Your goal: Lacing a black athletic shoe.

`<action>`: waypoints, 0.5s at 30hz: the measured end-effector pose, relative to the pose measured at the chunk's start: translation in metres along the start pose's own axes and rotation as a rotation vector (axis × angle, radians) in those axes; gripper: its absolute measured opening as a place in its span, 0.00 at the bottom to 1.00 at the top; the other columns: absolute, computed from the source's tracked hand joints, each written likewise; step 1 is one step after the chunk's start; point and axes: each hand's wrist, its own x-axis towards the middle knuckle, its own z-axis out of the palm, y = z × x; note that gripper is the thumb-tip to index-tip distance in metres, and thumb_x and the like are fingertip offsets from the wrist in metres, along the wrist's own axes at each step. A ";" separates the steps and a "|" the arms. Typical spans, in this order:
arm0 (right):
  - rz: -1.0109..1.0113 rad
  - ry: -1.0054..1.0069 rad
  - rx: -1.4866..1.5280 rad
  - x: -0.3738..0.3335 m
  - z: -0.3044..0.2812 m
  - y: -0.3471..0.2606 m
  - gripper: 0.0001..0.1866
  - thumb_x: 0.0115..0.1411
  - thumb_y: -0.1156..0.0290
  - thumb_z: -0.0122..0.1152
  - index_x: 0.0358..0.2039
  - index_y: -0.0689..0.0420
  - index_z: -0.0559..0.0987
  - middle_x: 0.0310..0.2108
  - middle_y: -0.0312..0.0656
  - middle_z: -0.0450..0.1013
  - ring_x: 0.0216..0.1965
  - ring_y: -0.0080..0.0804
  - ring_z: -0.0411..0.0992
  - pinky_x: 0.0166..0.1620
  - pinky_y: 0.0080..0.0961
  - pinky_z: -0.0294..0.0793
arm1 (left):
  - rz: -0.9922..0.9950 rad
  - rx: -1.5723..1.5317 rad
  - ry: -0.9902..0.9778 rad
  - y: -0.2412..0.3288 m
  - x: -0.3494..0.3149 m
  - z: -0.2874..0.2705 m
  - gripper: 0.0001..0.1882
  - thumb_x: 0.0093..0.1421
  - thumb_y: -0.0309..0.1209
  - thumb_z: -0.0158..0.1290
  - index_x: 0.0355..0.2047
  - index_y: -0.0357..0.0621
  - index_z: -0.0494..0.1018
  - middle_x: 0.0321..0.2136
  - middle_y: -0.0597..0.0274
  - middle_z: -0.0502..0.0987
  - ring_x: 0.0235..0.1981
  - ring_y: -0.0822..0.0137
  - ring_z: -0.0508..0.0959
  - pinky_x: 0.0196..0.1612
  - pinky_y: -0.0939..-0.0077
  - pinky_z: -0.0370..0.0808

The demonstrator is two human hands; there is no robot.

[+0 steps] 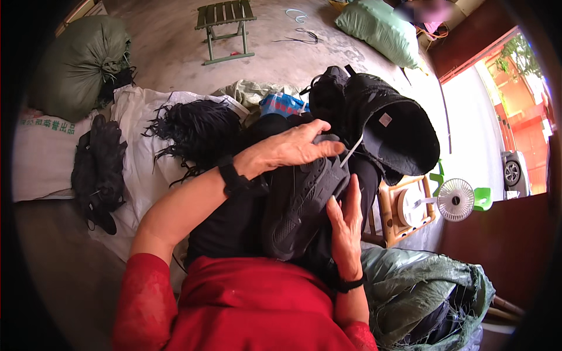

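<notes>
A black shoe (298,205) lies across my lap, its ridged sole edge showing. My left hand (287,146) reaches over its upper part from the left, fingers apart. Along the shoe's right side rests my right hand (346,228), thumb and fingers spread. A thin pale strip (353,150) sticks up beside the shoe, close to my left fingertips; whether it is a lace or a tool I cannot tell. Just beyond, a black open-mouthed bag (404,137) leans with a small white label inside. Left of my hands lies a bundle of black laces (199,131).
Black shoes (100,172) lie on white sacking at left, below a stuffed dark green sack (82,67). A folding stool (225,29) stands ahead. At right are a small white fan (456,200), a bamboo stool (410,217) and a torn green sack (421,292).
</notes>
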 end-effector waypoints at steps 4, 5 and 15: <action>0.030 0.043 0.051 0.009 0.012 -0.011 0.40 0.59 0.58 0.62 0.66 0.60 0.56 0.66 0.50 0.55 0.67 0.42 0.52 0.66 0.36 0.50 | -0.071 0.306 0.086 -0.003 -0.001 0.009 0.40 0.59 0.53 0.54 0.59 0.33 0.60 0.56 0.39 0.66 0.60 0.50 0.66 0.61 0.66 0.62; -0.052 0.047 -0.134 0.010 0.014 -0.014 0.41 0.58 0.57 0.63 0.66 0.60 0.56 0.65 0.51 0.55 0.67 0.44 0.53 0.66 0.38 0.51 | 0.118 0.170 0.091 -0.009 -0.007 0.004 0.37 0.58 0.49 0.55 0.58 0.32 0.61 0.53 0.43 0.68 0.57 0.53 0.68 0.60 0.68 0.63; -0.298 0.043 -0.496 0.022 -0.007 -0.007 0.26 0.48 0.75 0.65 0.50 0.56 0.74 0.53 0.50 0.64 0.54 0.49 0.65 0.56 0.40 0.64 | 0.003 -0.443 0.138 -0.045 -0.006 0.007 0.23 0.54 0.28 0.50 0.51 0.34 0.68 0.44 0.61 0.71 0.45 0.74 0.70 0.51 0.78 0.67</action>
